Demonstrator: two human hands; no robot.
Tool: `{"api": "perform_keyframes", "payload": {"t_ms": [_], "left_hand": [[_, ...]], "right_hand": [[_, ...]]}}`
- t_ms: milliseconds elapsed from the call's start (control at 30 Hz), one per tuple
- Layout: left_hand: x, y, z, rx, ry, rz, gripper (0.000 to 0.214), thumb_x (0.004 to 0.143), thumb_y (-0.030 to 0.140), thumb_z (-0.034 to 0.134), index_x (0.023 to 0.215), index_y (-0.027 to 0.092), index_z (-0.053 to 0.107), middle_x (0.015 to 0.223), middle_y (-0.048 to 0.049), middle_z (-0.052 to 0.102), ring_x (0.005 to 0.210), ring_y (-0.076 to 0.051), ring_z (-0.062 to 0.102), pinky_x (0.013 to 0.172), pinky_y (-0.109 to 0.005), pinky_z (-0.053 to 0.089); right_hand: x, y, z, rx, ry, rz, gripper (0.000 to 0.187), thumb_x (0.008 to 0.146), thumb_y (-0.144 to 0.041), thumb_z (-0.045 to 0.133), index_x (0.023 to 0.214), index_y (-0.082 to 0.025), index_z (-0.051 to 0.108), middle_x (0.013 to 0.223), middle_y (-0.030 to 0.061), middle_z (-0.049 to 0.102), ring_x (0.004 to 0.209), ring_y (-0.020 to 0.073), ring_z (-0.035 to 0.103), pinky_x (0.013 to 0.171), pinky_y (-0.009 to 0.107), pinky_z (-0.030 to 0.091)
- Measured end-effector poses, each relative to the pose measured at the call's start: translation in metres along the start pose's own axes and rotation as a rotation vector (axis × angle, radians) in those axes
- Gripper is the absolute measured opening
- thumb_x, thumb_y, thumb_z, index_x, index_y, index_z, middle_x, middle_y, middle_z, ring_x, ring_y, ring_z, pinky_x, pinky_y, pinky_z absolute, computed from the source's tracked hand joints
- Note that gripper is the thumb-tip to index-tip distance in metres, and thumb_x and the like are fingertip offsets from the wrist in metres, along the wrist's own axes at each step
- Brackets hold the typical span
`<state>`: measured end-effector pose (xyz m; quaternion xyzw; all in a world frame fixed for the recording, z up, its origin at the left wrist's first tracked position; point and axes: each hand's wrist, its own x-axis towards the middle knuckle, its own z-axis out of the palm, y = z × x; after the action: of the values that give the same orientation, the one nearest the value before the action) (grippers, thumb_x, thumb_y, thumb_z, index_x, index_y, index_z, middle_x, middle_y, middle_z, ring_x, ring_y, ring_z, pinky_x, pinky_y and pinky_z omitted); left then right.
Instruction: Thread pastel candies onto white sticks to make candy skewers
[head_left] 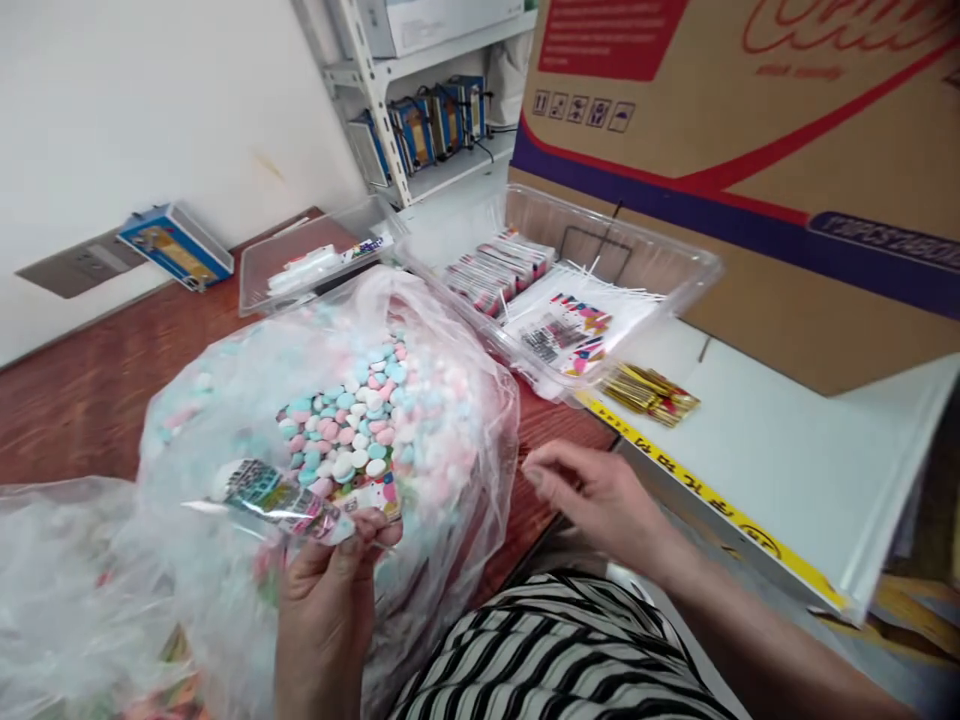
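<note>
My left hand (334, 585) is closed on a small clear printed pouch (281, 500), pinched between thumb and fingers. The pouch lies tilted over the big clear plastic bag, and a second brightly printed piece shows by my fingertips. Inside the big bag (469, 490) are many round candies (345, 430) in pink, pale blue and white. My right hand (589, 490) is apart from the bag, above the table edge. Its fingers are curled and its thumb and forefinger are together, with nothing visible in them.
Behind the bag stands a clear tray (697, 265) with white sticks and printed packets. Gold packaging strips (652, 393) lie on a white surface. A large carton (750, 200) rises at the right. Another plastic bag (67, 580) sits at the left, and a blue boxed device (176, 247) near the wall.
</note>
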<state>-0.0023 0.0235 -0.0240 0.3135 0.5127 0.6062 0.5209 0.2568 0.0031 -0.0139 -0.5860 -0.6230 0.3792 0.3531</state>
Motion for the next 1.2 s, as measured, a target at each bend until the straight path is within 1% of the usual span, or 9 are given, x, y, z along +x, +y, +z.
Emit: {"api": "perform_keyframes", "payload": {"t_ms": [67,167,333,500,633,800,967,1067,1200], "left_hand": [[-0.011,-0.005,0.008,0.043,-0.106,-0.017,0.019,0.059,0.032,0.086,0.065,0.018,0.073,0.066,-0.0011,0.07,0.061,-0.016,0.065,0.062,-0.03,0.058],[-0.027,-0.016,0.02,0.169,-0.252,-0.115,0.015,0.067,0.031,0.08,0.068,0.017,0.074,0.063,-0.0013,0.068,0.057,-0.014,0.061,0.06,-0.028,0.052],[-0.037,-0.024,0.022,0.361,-0.247,-0.094,0.023,0.069,0.039,0.077,0.069,0.017,0.072,0.057,-0.0006,0.062,0.057,-0.014,0.054,0.057,-0.026,0.045],[-0.04,-0.023,0.015,0.287,-0.193,-0.117,0.027,0.073,0.044,0.076,0.078,0.017,0.074,0.066,-0.0016,0.065,0.064,-0.014,0.055,0.065,-0.027,0.046],[-0.042,-0.025,0.016,0.171,-0.166,-0.141,0.026,0.07,0.04,0.08,0.079,0.017,0.073,0.067,-0.0011,0.065,0.066,-0.013,0.056,0.066,-0.025,0.046],[-0.044,-0.026,0.023,0.16,-0.204,-0.142,0.023,0.075,0.039,0.077,0.08,0.017,0.073,0.066,-0.0002,0.063,0.064,-0.012,0.053,0.065,-0.023,0.044],[-0.044,-0.028,0.018,0.209,-0.165,-0.109,0.025,0.076,0.041,0.075,0.082,0.017,0.072,0.067,0.0001,0.062,0.067,-0.013,0.053,0.068,-0.025,0.045],[-0.041,-0.027,0.011,0.33,-0.144,-0.039,0.027,0.078,0.043,0.072,0.083,0.017,0.072,0.069,-0.0015,0.065,0.069,-0.015,0.056,0.07,-0.028,0.047],[-0.033,-0.013,0.006,0.666,-0.148,0.124,0.025,0.083,0.042,0.066,0.091,0.019,0.073,0.072,-0.0027,0.068,0.071,-0.018,0.06,0.069,-0.029,0.047]], "right_hand": [[-0.006,0.025,-0.011,-0.425,0.085,0.009,0.015,0.096,-0.021,0.052,0.096,-0.02,0.067,0.091,0.0013,0.07,0.082,0.0142,0.063,0.074,0.024,0.044],[-0.005,0.051,-0.003,-0.599,0.084,0.011,0.014,0.093,-0.017,0.056,0.095,-0.019,0.07,0.093,0.0056,0.069,0.09,0.0194,0.062,0.079,0.029,0.042],[0.001,0.058,0.016,-0.696,0.095,-0.009,0.014,0.093,-0.018,0.057,0.086,-0.017,0.069,0.089,0.0079,0.067,0.088,0.0218,0.06,0.078,0.032,0.038],[-0.005,0.062,0.003,-0.713,0.094,-0.045,0.017,0.096,-0.018,0.051,0.099,-0.019,0.068,0.096,0.0053,0.066,0.091,0.0178,0.06,0.077,0.028,0.036],[-0.018,0.061,-0.004,-0.747,0.051,-0.066,0.016,0.095,-0.02,0.055,0.085,-0.02,0.068,0.085,0.0024,0.066,0.085,0.0168,0.06,0.075,0.029,0.034],[-0.021,0.05,0.018,-0.834,0.072,-0.052,0.018,0.09,-0.033,0.063,0.078,-0.019,0.066,0.084,0.0057,0.067,0.082,0.0212,0.058,0.077,0.034,0.031],[-0.013,0.048,0.035,-0.907,0.121,-0.035,0.018,0.09,-0.021,0.059,0.074,-0.016,0.063,0.078,0.0085,0.067,0.078,0.0225,0.058,0.076,0.036,0.029],[-0.013,0.049,0.029,-0.935,0.139,-0.067,0.02,0.091,-0.016,0.054,0.073,-0.017,0.062,0.076,0.0082,0.066,0.076,0.0219,0.057,0.075,0.036,0.028],[-0.019,0.045,0.012,-0.962,0.149,-0.136,0.02,0.092,-0.013,0.052,0.075,-0.018,0.062,0.072,0.0065,0.064,0.071,0.0209,0.055,0.074,0.036,0.029]]}}
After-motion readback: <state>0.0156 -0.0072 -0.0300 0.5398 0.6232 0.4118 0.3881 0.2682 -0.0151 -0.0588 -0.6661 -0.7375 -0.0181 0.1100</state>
